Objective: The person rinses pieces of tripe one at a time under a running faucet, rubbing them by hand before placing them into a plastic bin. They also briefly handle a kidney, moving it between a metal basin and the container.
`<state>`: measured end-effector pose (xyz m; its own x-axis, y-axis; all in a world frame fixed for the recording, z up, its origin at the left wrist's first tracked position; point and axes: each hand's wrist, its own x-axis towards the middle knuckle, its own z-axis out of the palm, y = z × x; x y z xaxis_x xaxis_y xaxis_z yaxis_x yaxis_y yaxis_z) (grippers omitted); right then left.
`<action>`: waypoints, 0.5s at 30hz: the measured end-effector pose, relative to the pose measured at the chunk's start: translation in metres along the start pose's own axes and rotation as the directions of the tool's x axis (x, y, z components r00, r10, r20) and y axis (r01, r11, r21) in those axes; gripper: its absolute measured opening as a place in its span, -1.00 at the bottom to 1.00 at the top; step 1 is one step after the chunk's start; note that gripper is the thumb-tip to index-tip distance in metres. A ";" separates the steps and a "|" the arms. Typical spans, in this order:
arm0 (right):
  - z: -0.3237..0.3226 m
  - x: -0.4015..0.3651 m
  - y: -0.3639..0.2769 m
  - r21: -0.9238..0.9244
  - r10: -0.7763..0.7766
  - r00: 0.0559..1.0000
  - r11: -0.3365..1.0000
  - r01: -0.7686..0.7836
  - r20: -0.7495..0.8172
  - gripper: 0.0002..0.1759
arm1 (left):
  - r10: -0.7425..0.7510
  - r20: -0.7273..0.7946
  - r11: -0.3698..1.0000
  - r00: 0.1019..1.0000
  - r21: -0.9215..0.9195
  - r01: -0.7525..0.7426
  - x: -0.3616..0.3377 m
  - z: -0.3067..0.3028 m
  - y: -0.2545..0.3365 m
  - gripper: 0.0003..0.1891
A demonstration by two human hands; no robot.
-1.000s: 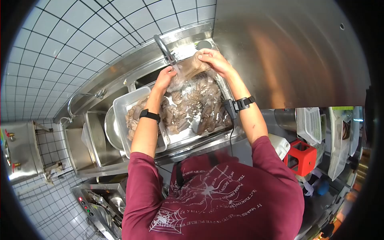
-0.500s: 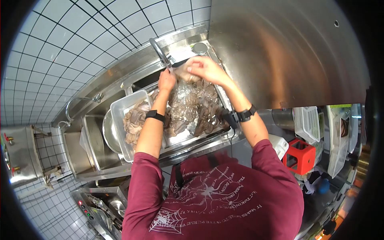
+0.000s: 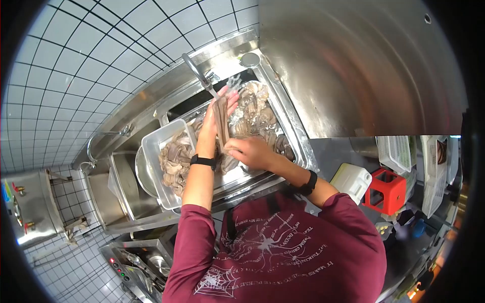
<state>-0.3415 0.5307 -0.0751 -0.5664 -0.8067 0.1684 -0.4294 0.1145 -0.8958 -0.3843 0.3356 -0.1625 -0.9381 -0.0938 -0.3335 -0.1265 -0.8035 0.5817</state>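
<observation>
Between my hands, a long brownish-grey strip of raw meat [image 3: 222, 121], perhaps offal, is stretched under the tap [image 3: 198, 70]. My left hand [image 3: 211, 121] supports its upper part against the palm, fingers extended beneath the splashing water. My right hand [image 3: 250, 151] is closed around the strip's lower end. More wet, folded meat pieces [image 3: 257, 113] lie in the metal sink tray below. Close beside my left forearm, a clear plastic tub [image 3: 151, 149] holds similar pieces.
A round metal bowl [image 3: 143, 174] sits partly under the tub. To the left are further sink basins [image 3: 126, 184] and a second tap [image 3: 91, 146]. A steel panel [image 3: 343, 70] rises at the right, with a red stool [image 3: 385, 192] and a white container [image 3: 352, 183] below it.
My right hand has come down from near the tap toward me, drawing the strip out lengthwise. My left hand has turned, its fingers now extended under the water.
</observation>
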 end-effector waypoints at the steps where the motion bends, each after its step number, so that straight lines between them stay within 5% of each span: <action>1: -0.002 -0.003 -0.004 -0.008 -0.004 0.999 1.000 0.005 0.045 -0.83 | -0.044 0.028 0.995 0.999 0.086 0.041 -0.004 0.001 0.003 -0.58; 3: -0.005 -0.009 -0.007 0.031 -0.006 0.999 0.999 0.005 0.045 -0.84 | -0.076 0.034 0.993 0.997 0.091 0.073 -0.012 0.004 0.010 -0.58; 5: -0.010 -0.013 -0.005 -0.028 0.023 0.986 0.999 -0.019 0.165 -0.83 | -0.203 0.043 0.913 0.978 0.368 0.173 -0.022 0.000 0.019 -0.54; 7: -0.009 -0.016 0.012 -0.004 0.064 0.990 0.998 -0.064 0.127 -0.84 | -0.218 0.104 0.881 0.970 0.448 0.150 -0.039 -0.005 0.027 -0.53; 9: -0.013 -0.012 0.025 0.024 0.105 0.990 0.994 -0.108 0.098 -0.85 | -0.292 0.218 0.914 0.931 0.349 0.205 -0.061 0.005 0.036 -0.49; 10: -0.017 -0.007 0.031 -0.009 -0.044 0.999 0.999 0.044 0.005 -0.85 | -0.312 0.294 0.922 0.903 0.323 0.214 -0.068 0.009 0.039 -0.36; 11: -0.021 -0.001 0.032 -0.053 -0.195 0.977 0.980 0.192 -0.081 -0.83 | -0.308 0.285 0.923 0.908 0.320 0.213 -0.075 0.011 0.039 -0.36; 15: -0.027 0.024 0.017 0.066 -0.218 0.971 0.972 0.225 -0.094 -0.73 | -0.231 0.181 0.971 0.956 0.106 0.215 -0.098 0.014 0.020 -0.38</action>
<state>-0.3809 0.5287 -0.0751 -0.5227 -0.7542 0.3975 -0.4983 -0.1080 -0.8603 -0.2996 0.3370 -0.1084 -0.9259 0.2025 -0.3188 -0.3583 -0.7379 0.5719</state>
